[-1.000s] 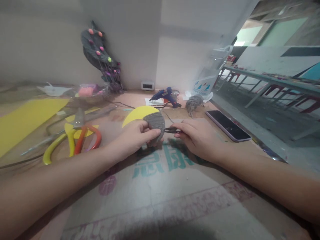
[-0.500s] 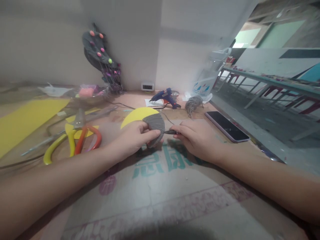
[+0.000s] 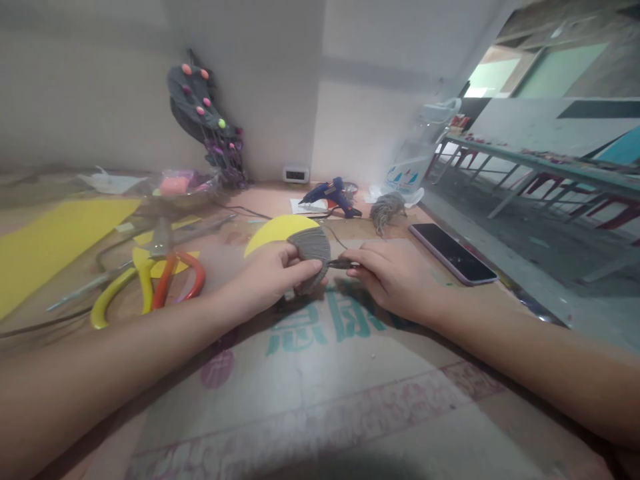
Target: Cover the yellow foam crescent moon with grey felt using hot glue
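A yellow card shape [image 3: 273,230] with a curved outer edge is wrapped over its right part in rows of grey yarn [image 3: 310,243]. My left hand [image 3: 280,270] pinches the wrapped part, its thumb lying across the rows. Just to the right, my right hand [image 3: 383,270] is closed with its fingertips on a short dark grey length, which looks like yarn and reaches the wrapped edge. Its exact make-up is too blurred to tell. A thin dark strand runs from behind the card toward the right fingers.
Scissors [image 3: 145,283] with yellow and orange handles lie left. A blue glue gun [image 3: 333,197], a small digital clock [image 3: 296,175], a yarn bundle [image 3: 387,212] and a water bottle [image 3: 413,153] are behind. A phone [image 3: 453,253] lies right. A decorated grey crescent [image 3: 193,100] leans against the wall.
Both hands keep nearly the same place and grip. The whole view has shifted very slightly; no other movement shows.
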The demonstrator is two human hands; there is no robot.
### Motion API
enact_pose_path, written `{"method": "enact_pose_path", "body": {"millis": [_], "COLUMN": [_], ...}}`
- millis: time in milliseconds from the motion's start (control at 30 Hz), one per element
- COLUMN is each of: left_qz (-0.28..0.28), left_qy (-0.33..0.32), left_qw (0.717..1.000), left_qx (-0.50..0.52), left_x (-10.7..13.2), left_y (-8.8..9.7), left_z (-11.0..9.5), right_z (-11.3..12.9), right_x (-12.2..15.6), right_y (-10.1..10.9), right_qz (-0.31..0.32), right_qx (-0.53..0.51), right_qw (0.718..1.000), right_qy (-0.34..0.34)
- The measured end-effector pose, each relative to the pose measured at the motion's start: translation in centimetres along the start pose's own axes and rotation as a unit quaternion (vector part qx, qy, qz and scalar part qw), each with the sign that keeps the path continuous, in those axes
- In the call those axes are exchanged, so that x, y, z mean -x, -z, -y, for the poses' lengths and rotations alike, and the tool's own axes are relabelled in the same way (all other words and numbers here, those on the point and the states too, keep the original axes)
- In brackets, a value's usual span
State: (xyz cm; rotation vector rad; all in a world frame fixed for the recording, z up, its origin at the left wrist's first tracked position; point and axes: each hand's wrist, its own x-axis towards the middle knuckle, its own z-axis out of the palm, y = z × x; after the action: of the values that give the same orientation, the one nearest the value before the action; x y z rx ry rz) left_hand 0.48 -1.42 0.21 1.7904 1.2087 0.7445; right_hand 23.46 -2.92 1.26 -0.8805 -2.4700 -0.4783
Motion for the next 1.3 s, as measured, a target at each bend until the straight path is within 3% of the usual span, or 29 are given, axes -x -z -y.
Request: {"method": "enact_pose_path", "body": {"millis": [333, 633, 800, 1300], "left_qz": [0.012, 0.018, 0.051, 0.072], "left_qy": [0.0, -0.008, -0.007, -0.007], "left_qw": [0.999, 1.0, 0.998, 0.99], "left_qx": [-0.052, 0.007, 0.044, 0.121], "left_x": [0.02, -0.09, -0.06, 0.01], "left_y": [0.51, 0.17, 0.26, 0.19], "left_z": [-0.2, 0.3, -0.03, 0.27], "right_z": [0.0, -0.07, -0.11, -0.14], "right_x": [0.06, 0.32, 0.49, 0.36], "right_y": [-0.03, -0.05, 0.04, 0.08], "right_qz": [0.028, 0.028, 0.029, 0.02], "right_qx": [-0.036, -0.061, -0.055, -0.046], "right_qw": [0.999, 0.997, 0.998, 0.999], "right_qy": [-0.018, -0.039, -0.031, -0.014]}}
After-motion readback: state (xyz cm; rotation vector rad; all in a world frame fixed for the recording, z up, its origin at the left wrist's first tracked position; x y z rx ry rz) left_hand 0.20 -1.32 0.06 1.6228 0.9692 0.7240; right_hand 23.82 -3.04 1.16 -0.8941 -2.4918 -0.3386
